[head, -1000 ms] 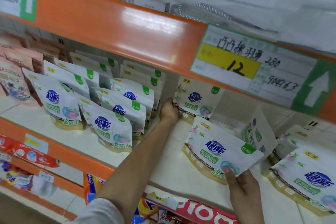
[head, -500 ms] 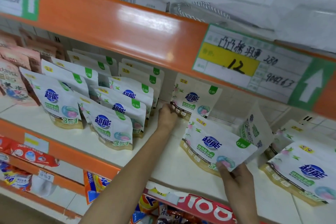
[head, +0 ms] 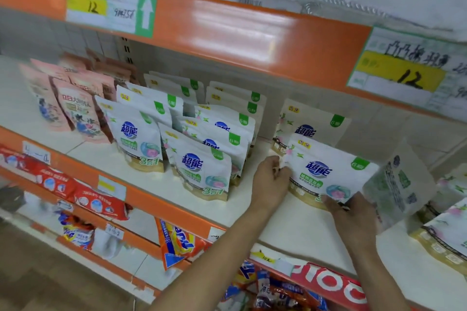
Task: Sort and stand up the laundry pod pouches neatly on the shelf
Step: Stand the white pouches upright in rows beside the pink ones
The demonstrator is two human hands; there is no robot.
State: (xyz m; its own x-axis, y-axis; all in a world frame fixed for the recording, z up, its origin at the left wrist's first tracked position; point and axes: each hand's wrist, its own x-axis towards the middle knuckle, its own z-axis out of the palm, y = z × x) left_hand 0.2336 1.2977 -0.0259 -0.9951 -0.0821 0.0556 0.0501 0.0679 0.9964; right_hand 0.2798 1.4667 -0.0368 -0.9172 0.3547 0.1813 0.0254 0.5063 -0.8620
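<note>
A white laundry pod pouch (head: 326,171) with blue lettering sits tilted on the white shelf (head: 298,230). My left hand (head: 271,179) pinches its left edge. My right hand (head: 348,212) grips its lower right corner. Right behind it another white pouch (head: 313,121) stands upright. To the left, several matching pouches (head: 202,164) stand in rows. At the right, one pouch (head: 396,184) stands turned sideways and another pouch (head: 444,235) lies leaning.
Pink pouches (head: 75,106) stand at the shelf's left. An orange shelf edge (head: 227,33) with price labels hangs overhead. Below, detergent bags (head: 98,199) fill the lower shelves. White tiled wall runs behind.
My left hand left the rear pouch and came onto the left edge of the pouch my right hand holds. The camera swung left, showing more of the left rows.
</note>
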